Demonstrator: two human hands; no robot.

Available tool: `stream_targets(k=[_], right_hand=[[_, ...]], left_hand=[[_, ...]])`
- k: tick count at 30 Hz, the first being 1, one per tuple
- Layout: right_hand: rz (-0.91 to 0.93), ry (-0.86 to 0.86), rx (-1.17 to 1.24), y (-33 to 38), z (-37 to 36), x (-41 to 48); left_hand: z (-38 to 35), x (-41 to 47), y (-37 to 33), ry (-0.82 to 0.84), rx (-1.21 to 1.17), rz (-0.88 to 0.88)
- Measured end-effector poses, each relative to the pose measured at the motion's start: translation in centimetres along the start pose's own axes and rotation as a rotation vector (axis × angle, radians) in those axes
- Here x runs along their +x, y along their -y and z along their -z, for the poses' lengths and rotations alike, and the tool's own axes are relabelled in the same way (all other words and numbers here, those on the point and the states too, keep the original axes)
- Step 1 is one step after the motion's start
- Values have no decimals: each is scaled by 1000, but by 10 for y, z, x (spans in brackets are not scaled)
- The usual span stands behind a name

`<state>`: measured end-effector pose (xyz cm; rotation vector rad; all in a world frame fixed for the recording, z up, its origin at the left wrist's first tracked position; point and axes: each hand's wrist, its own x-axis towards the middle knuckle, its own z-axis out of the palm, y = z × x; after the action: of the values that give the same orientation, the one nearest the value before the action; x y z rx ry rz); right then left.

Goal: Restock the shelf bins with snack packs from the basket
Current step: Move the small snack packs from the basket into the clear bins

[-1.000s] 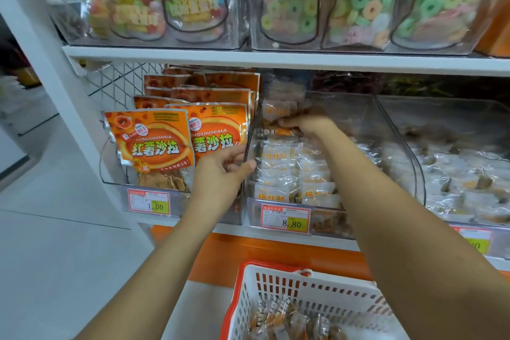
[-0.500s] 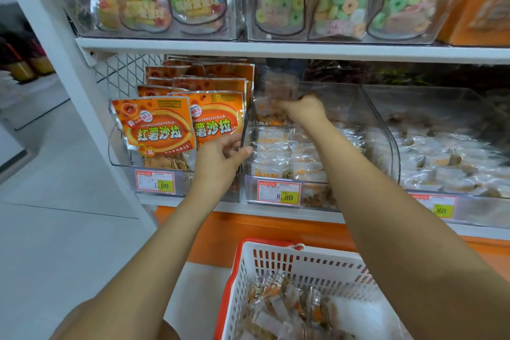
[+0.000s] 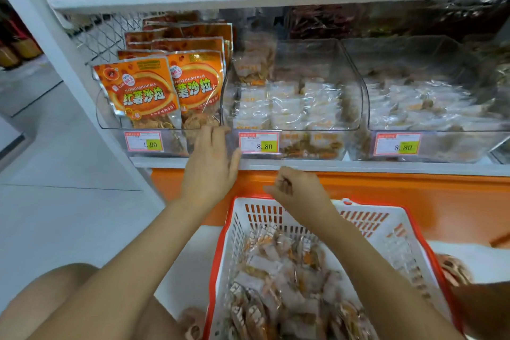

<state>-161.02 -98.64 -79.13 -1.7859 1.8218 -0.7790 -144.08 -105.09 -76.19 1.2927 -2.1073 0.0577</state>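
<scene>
**Left hand braced on the bin fronts, right hand over the basket**

The left hand (image 3: 209, 165) is raised to the lower shelf (image 3: 358, 165), palm toward it. Its fingers are straight and close together, pointing up. The fingertips (image 3: 214, 131) touch the clear front lip where the left bin (image 3: 110, 116) of orange pouches (image 3: 143, 91) meets the middle bin (image 3: 317, 50). The thumb spreads to the right, just beside the 8.80 price tag (image 3: 259, 142). This grip is wide and flat and holds nothing. The forearm climbs from the lower left, above a bare knee (image 3: 55, 298).

The right hand (image 3: 299, 192) hangs lower, back upward, over the far rim of the white, red-edged basket (image 3: 234, 243) and in front of the orange base panel (image 3: 414, 196). The wrist is bent down, the fingers are loosely curled under the palm and the thumb points left. The grip is narrow, with no pack showing in it. The forearm runs diagonally across the basket from the lower right.

Snack packs (image 3: 284, 279), clear wrappers with orange print, lie heaped in the bottom of the basket below the right forearm. Packs of the same look (image 3: 287, 105) fill the middle bin in rows, with a few standing upright at its back left. The right bin (image 3: 430, 50) holds similar clear-wrapped packs.
</scene>
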Motion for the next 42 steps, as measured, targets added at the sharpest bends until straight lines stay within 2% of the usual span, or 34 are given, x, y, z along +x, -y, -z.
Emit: stream_targets(k=[2,6,8,13,16,19,23,26,29,31,33,36,39,42], right_hand=[[-108,108,-14,-27,-23,-12],[-370,348,-98,-88,-65,-34],[-452,409,-104,-113,-84,-49],[-448,588,-85,-134,-103,-93],[-481,657,-106,-143,-108,-111],[-544,658,-36,-150,-109,-111],[-538,665,6,-150,-105,-111],[-553,662,41,-144,-101,-103],[-610,561,66,-134,-94,-85],[-660,394,268,-119,-86,-70],[-668,239,621,-96,-76,-55],[-534,162,965,-55,-47,-38],[-371,205,1043,-17,-9,-37],[-276,161,1045,7,20,-39]], left_hand=[[-6,-17,-8,109,-33,-54],[-34,-55,-19,534,-11,-17],[-50,-75,-23,709,-9,7],[-85,-127,-26,1202,39,181],[-100,-145,-19,1346,113,198],[-107,-151,-13,1312,126,230],[-109,-156,-17,1285,71,326],[-112,-134,-7,1163,60,414],[-96,-95,2,1058,-39,541],[-78,-72,3,1040,-204,626],[-54,-53,-1,1040,-415,701],[-14,-29,-10,986,-878,804],[22,-8,-24,876,-1286,756],[39,7,-28,831,-1370,643]])
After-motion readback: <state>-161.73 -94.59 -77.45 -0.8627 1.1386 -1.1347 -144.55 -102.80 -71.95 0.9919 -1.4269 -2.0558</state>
